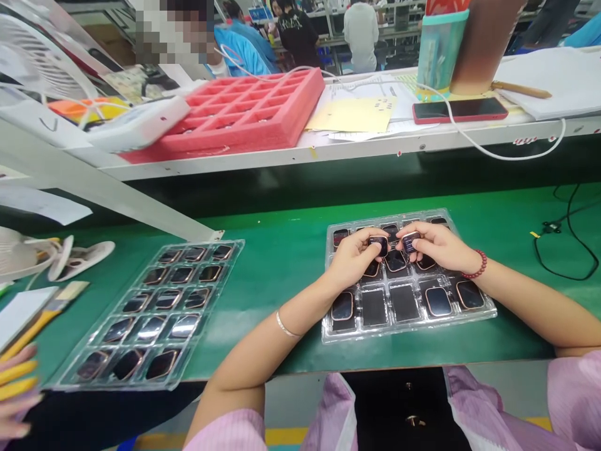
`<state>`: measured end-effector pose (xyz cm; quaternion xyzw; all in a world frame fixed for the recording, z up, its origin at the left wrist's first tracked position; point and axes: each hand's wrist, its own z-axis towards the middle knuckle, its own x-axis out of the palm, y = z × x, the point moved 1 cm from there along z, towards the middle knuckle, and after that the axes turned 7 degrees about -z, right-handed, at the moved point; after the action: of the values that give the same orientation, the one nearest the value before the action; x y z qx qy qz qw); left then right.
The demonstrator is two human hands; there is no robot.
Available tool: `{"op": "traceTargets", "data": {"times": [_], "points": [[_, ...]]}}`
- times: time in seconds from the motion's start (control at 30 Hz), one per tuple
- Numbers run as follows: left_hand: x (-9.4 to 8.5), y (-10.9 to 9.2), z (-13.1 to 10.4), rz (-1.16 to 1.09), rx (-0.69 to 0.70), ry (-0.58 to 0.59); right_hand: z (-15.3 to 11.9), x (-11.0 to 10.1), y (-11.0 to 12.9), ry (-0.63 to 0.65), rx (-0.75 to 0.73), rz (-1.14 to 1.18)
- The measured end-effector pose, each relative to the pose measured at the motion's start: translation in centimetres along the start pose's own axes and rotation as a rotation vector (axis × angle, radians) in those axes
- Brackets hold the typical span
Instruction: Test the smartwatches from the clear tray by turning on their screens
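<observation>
My left hand [355, 255] is closed on a square smartwatch body [378, 245] with a dark face and gold-coloured rim, the thumb on its screen. Beside it my right hand [434, 244] grips a second smartwatch body [411, 243], whose screen shows small light marks too fine to read. Both hands are above a clear plastic tray [408, 326] with pockets. Several watch bodies sit in it, among them one at the front left [342, 306] and one at the front right [439, 301]. Two front pockets between these hold no watch. My hands hide part of the back rows.
Left on the green bench [277, 300] lies another clear tray [237, 250] filled with watch bodies. A co-worker's hand [19, 388] with yellow finger covers is near a brush [56, 307]. The shelf above carries a red foam tray [300, 119], a phone [460, 111] and a cup [441, 56].
</observation>
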<state>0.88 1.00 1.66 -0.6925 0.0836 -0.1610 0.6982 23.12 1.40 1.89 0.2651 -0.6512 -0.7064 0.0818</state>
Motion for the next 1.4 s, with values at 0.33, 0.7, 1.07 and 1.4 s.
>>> {"op": "traceTargets", "data": {"times": [0.33,0.7,1.07,1.4], "points": [[0.06,0.03,-0.01,-0.012,-0.005,0.003,-0.02,-0.03,-0.02,-0.011,0.011,0.001],[-0.06,0.19,0.25,-0.017,-0.031,-0.009,0.09,-0.12,-0.47,-0.005,0.005,0.019],[-0.37,0.41,-0.01,-0.045,-0.008,-0.003,0.07,-0.46,-0.87,0.037,-0.073,0.067],[-0.52,0.47,-0.35,-0.069,-0.011,0.006,0.00,-0.43,-0.94,0.082,-0.089,0.027]]}}
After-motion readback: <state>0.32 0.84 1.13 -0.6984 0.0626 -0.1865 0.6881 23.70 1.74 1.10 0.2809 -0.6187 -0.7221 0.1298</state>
